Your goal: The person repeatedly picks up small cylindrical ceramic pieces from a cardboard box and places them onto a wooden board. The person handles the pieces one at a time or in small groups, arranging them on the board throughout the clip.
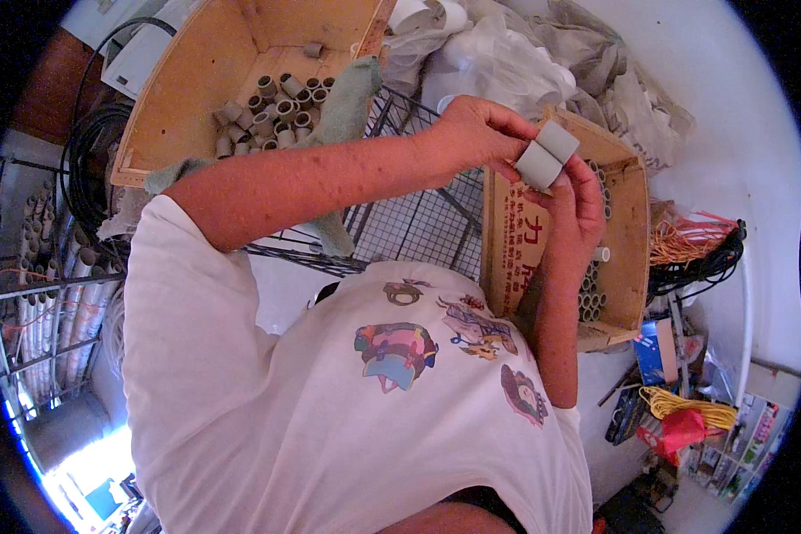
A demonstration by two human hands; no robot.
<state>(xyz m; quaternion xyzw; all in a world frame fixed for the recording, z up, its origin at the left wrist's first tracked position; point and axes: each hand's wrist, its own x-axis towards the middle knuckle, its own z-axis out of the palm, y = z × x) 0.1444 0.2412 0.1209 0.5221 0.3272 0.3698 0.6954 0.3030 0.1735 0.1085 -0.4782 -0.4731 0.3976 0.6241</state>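
Two short grey plastic pipe couplings, the upper one (559, 141) and the lower one (539, 165), lie side by side between my hands. My left hand (484, 141) pinches them from the left with its fingertips. From the right and below, the fingers of my right hand (577, 197) close on them. Both hands are raised over the near wall of a wooden box (631, 267), where similar couplings (593, 297) stand in rows. Farther left, a larger wooden crate (173, 87) contains a loose heap of grey couplings (284, 110), partly hidden by a greenish cloth (350, 100).
A black wire-mesh basket (414, 227) stands between the boxes. Clear plastic bags (494, 60) with white fittings lie behind. Black cable coils (83, 167) and a rack of pipes (73, 294) are at left; cord bundles (694, 243) hang at right.
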